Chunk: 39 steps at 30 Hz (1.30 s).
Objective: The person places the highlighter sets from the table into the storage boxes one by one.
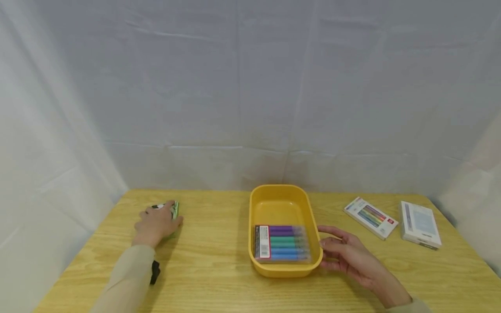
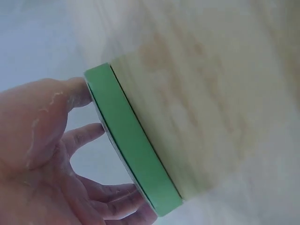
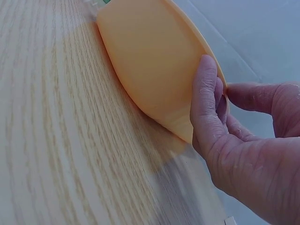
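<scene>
At the left of the table, my left hand point(image 1: 156, 224) is over a small green box point(image 1: 175, 210) with a black-and-white picture on it. In the left wrist view the thumb and fingers are bent round the green box point(image 2: 133, 140), which shows its plain green side; the palm stands away from it. My right hand point(image 1: 348, 256) pinches the right rim of a yellow tray point(image 1: 279, 272), thumb at the rim and fingers along the outer wall point(image 3: 150, 56). Inside the tray's near half lies a clear pack of markers point(image 1: 285, 243) in purple, green and blue.
To the right of the tray a white box of coloured pens point(image 1: 372, 217) lies flat at an angle. Beyond it is another white box point(image 1: 420, 224), close to the table's right edge. White sheeting point(image 1: 274, 108) hangs behind the wooden table point(image 1: 211, 243) and at both sides.
</scene>
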Motion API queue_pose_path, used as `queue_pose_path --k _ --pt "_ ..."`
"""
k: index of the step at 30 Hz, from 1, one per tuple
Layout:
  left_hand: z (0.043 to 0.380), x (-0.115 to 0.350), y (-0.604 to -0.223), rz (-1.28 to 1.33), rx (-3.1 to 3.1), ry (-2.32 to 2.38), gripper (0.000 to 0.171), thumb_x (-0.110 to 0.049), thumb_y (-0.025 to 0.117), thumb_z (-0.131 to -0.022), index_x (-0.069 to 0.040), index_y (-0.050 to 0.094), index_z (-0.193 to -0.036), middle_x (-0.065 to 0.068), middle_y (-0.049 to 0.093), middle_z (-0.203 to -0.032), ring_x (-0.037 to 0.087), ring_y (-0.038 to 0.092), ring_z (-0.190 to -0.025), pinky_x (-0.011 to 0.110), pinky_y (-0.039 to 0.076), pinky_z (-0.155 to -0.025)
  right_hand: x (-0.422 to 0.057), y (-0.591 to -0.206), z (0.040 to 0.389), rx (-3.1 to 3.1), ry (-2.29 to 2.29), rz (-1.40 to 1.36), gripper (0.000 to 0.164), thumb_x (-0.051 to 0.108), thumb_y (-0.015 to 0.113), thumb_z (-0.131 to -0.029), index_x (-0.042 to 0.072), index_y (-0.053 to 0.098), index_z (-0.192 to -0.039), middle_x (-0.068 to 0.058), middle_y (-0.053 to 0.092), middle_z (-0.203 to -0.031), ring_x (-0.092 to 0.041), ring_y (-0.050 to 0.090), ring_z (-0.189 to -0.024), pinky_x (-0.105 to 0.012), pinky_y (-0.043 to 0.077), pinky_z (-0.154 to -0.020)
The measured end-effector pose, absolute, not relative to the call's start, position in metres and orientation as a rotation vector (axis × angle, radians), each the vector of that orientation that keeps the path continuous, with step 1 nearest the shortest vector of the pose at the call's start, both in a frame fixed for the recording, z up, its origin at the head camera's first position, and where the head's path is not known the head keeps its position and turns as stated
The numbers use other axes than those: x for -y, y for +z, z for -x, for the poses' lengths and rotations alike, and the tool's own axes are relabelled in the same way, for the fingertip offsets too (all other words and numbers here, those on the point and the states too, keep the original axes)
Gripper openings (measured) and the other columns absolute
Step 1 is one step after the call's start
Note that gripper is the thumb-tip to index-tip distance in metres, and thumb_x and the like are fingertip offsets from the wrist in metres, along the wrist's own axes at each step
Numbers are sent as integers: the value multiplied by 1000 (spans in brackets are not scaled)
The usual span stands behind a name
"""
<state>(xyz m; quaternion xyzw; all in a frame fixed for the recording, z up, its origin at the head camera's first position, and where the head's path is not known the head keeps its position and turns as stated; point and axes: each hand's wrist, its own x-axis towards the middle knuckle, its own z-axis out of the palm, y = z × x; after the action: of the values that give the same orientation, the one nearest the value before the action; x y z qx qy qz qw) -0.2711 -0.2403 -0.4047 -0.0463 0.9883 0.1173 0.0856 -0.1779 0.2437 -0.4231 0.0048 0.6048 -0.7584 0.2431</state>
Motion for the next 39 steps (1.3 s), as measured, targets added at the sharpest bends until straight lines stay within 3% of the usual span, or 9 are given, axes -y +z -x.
queue_pose_path --k 5,14,23,35,39 --pt "275 241 -402 158 -2946 394 62 -40 48 -104 -10 30 -156 57 34 -131 73 39 -115 69 48 -75 -243 -422 178 -1651 -2076 -14 68 17 59 -103 4 22 -159 -2 72 -109 -18 73 -98 -35 62 -87" --pt "276 235 -399 146 -2955 432 58 -37 54 -101 -10 38 -150 55 36 -128 70 42 -109 69 46 -74 -244 -420 175 -1645 -2089 7 63 16 59 -103 4 27 -157 -1 73 -108 -17 73 -96 -33 63 -85" --pt "275 236 -397 123 -2937 411 52 -36 58 -100 -10 43 -142 47 47 -117 55 46 -92 56 42 -67 -243 -421 175 -1654 -2074 27 64 16 58 -104 4 25 -157 0 72 -107 -17 73 -95 -33 62 -85" --pt "274 234 -393 170 -2922 449 51 -34 59 -100 -9 44 -142 47 48 -121 51 47 -91 55 42 -68 -243 -419 177 -1679 -2059 59 66 16 57 -104 2 23 -158 -1 72 -108 -17 73 -96 -33 62 -86" --pt "274 235 -395 167 -2929 492 51 -34 60 -100 -9 46 -142 47 49 -124 57 49 -97 61 44 -70 -243 -420 177 -1686 -2055 66 66 15 58 -103 0 23 -157 -2 72 -108 -18 74 -96 -34 62 -86"
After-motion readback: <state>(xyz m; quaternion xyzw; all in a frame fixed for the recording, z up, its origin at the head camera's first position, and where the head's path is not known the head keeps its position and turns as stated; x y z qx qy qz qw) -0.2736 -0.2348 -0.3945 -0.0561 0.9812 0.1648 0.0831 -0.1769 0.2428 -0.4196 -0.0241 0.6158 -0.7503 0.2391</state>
